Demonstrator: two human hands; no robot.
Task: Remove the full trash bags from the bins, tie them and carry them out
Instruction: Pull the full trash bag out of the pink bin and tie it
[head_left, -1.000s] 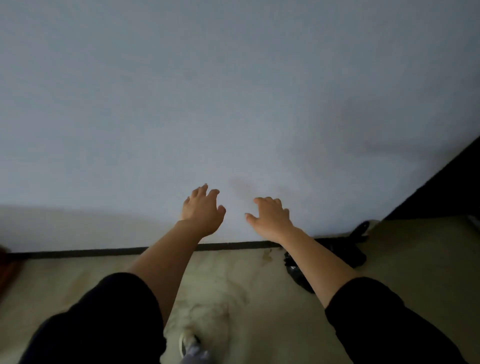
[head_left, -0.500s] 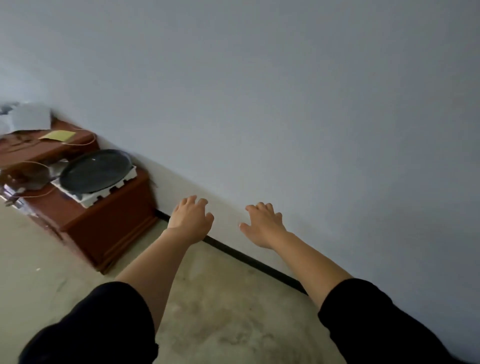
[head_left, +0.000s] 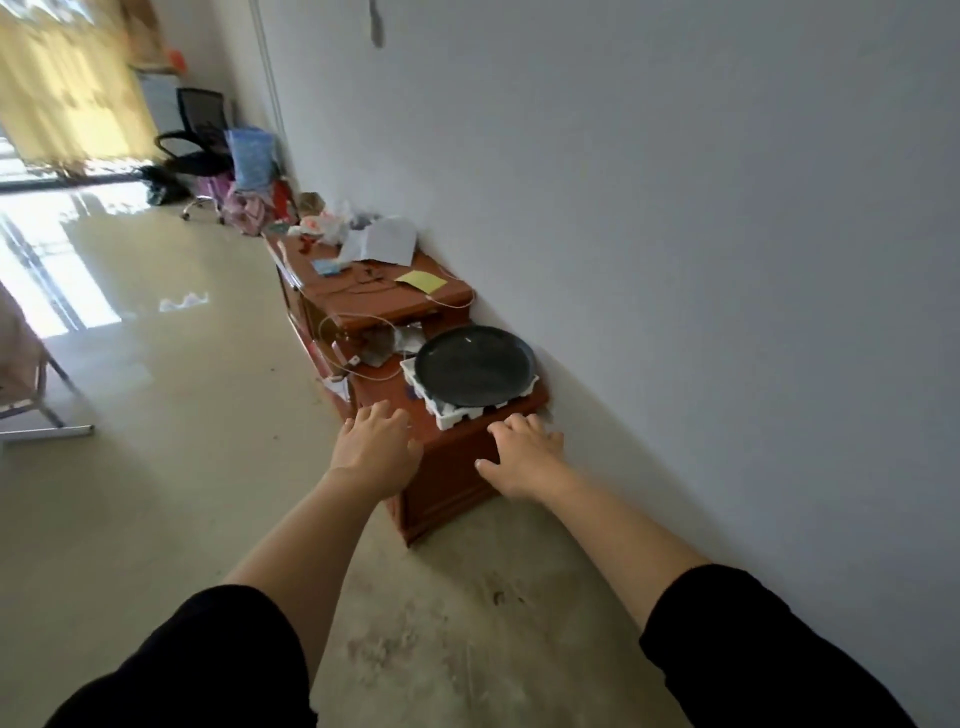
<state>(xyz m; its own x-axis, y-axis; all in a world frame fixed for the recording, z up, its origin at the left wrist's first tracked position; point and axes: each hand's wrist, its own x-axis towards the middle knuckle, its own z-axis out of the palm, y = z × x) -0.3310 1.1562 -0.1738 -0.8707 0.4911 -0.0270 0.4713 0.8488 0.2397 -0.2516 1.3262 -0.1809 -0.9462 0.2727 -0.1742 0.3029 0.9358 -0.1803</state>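
- Scanning from the far left, I get a metal frame leg (head_left: 47, 415) on the glossy floor (head_left: 156, 467), with window glare washing across the tiles. If I steer that way, the glare could hide anything lying low.
- Farther back, a dark lump (head_left: 161, 191) sits on the floor just beside the office chair (head_left: 195, 135). It may be a bag, but I cannot tell. No bin or full trash bag shows plainly anywhere in view, so I judge the task's things are yet to be found.
- Next to the chair, a heap of bags and cloth (head_left: 249, 182) leans against the wall. Mistaking that clutter for trash is a real risk.
- The wooden cabinet (head_left: 452, 483) runs along the wall, its top littered with papers (head_left: 384, 239) and a yellow note (head_left: 421, 281). A thin white cable (head_left: 337, 332) loops off the front, and a passing wrist could snag it.
- My left hand (head_left: 376, 449) is held out in front of the cabinet's near corner, fingers loosely spread and holding nothing.
- Between the hands, a black round pan (head_left: 475, 366) rests on a white foam tray (head_left: 452, 415) set right at the cabinet's near edge. A bump there could send both to the floor.
- My right hand (head_left: 524, 457) is likewise spread and empty, near the tray and close to the wall (head_left: 727, 260). Drifting right would scrape the knuckles.
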